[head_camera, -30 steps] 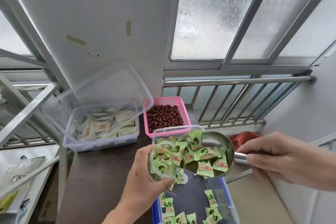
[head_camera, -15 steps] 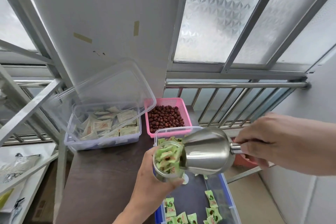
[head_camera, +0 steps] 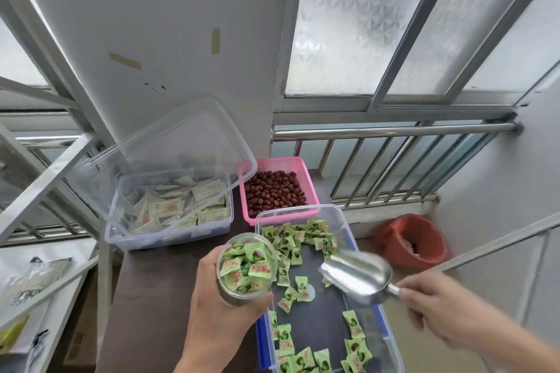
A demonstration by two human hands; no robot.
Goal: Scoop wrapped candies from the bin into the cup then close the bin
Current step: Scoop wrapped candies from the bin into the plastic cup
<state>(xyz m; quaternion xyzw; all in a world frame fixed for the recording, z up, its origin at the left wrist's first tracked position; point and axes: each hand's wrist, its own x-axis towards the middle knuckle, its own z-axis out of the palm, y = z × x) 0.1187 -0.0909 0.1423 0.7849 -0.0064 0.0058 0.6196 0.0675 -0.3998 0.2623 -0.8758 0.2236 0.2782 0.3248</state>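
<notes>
Candies (head_camera: 246,266): now tipped into the cup (head_camera: 247,271), held by left fingers (head_camera: 260,303).
Scoop (head_camera: 357,275): emptied, withdrawn, handle pinched by right fingers (head_camera: 407,289).
Bin (head_camera: 391,339): lid unseen, closing remains.

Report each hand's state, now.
Left hand: closed around the candy-filled clear plastic cup.
Right hand: closed on the empty shiny metal scoop.
</notes>
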